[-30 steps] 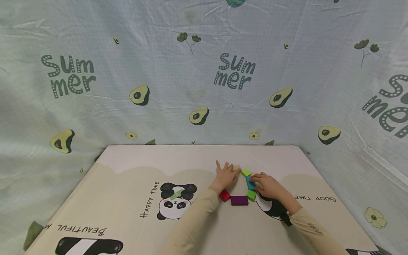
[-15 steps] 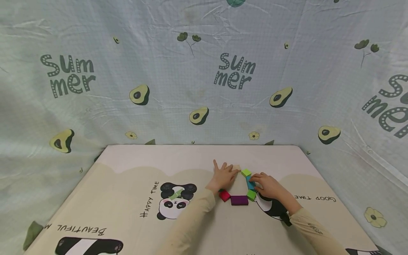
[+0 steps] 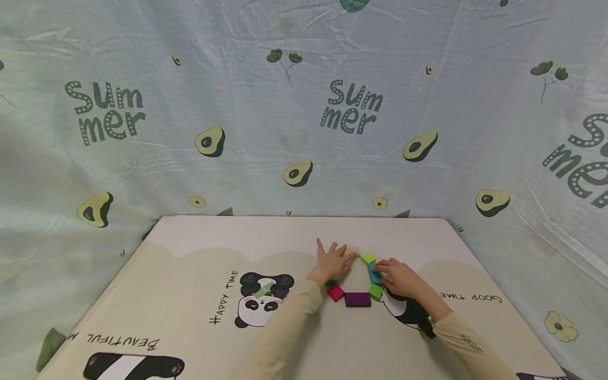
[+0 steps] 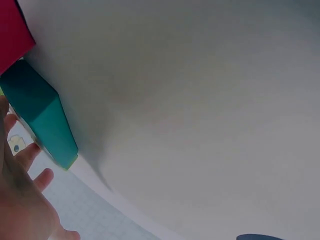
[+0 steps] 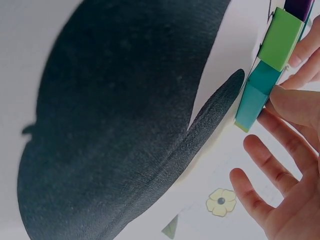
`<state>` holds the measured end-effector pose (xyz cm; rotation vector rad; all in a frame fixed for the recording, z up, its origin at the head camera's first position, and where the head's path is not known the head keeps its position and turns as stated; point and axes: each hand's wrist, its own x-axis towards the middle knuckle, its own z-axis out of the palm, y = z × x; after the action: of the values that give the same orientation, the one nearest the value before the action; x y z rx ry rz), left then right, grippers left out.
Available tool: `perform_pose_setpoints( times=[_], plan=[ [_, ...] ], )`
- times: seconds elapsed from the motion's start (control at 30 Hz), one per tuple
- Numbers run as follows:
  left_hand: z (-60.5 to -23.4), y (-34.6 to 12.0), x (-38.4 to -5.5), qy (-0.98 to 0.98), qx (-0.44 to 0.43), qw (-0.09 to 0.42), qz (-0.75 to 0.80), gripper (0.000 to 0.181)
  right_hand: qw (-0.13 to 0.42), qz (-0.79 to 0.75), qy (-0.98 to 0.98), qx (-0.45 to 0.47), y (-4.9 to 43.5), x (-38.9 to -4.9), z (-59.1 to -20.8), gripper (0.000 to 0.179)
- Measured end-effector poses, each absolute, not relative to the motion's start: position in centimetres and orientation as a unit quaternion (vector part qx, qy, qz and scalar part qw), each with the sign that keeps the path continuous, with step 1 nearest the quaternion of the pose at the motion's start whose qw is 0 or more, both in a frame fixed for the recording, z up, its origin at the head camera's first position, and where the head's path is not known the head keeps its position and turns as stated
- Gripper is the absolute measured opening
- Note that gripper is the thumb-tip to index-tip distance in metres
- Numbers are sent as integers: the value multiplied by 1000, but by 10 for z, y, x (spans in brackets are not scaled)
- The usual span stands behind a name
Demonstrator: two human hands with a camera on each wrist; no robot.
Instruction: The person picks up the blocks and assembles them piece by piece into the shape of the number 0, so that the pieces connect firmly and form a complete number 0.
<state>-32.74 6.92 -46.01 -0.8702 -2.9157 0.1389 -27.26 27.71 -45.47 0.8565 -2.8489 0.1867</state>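
Coloured blocks lie in a loose ring on the table. My left hand [image 3: 331,262] reaches over the ring's left side, fingers spread, with a fingertip by a pale wooden block [image 3: 353,251]. A dark green block [image 4: 45,112] is partly hidden by that hand in the head view; it meets a red block [image 3: 335,293]. My right hand [image 3: 402,278] has thumb and index finger at a blue block [image 5: 254,97], pinching its edge, while the other fingers spread away. Lime green blocks [image 3: 368,258] sit at both ends of the blue one. A purple block [image 3: 358,300] forms the near side.
The table [image 3: 190,232] has a cover printed with pandas and lettering. Behind it and along both sides hangs a curtain [image 3: 247,105] with avocado prints. The table's far edge lies a short way beyond the blocks.
My left hand has shifted slightly left, uncovering a bit of the dark green block. The right hand stays at the blue block. The head view has moved very slightly.
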Motion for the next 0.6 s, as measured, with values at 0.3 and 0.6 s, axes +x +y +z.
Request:
perform_pose_setpoints(
  times=[0.3,0.6],
  plan=[
    [-460,66,-326,-956,-286,36,57,40,90,57,-950,293,278,-273,-456,26],
    [-464,64,-327,-954,-293,32,49,41,88,60,-951,290,277,-272,-456,26]
  ],
)
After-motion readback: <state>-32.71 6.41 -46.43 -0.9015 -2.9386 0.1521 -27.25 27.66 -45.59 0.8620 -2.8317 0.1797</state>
